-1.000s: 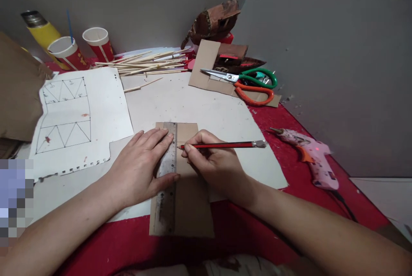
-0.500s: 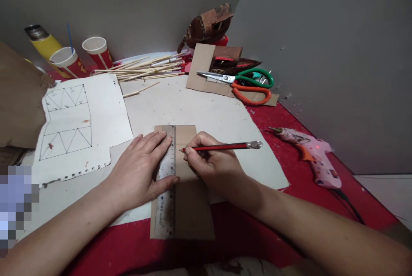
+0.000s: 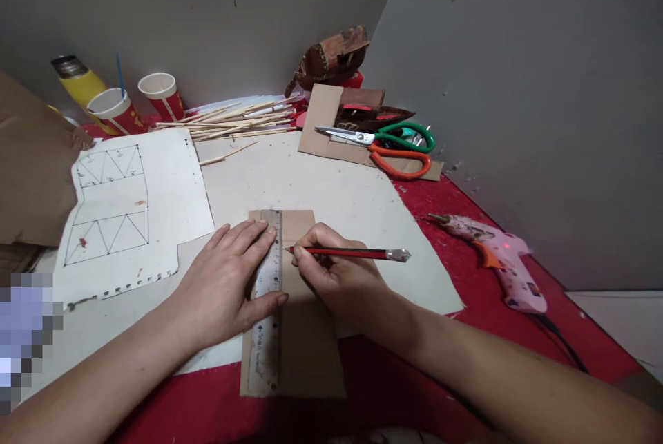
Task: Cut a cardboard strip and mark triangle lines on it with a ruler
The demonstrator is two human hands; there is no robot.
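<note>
Lined drawing sheet (image 3: 173, 213), one: flat, zigzag figures in ink. Left hand (image 3: 231, 285): fingers nearly straight, slightly parted, laid flat over the ruler. Ruler (image 3: 266, 354), one: lengthwise on the cardboard strip (image 3: 311, 354), near its left edge. Pencil (image 3: 347, 252), red and black: tip just beside the ruler's right edge; contact cannot be told. Right hand (image 3: 336, 275): fingers pinched round the pencil. Scissors (image 3: 365, 137): beyond, on cut cardboard. Glue gun (image 3: 497, 251): on the red bench (image 3: 440, 206), light lit. Risks, judged: sideways pencil pressure or a slackened left hand could skew the ruler; a straying right forearm might meet a hot nozzle.
</note>
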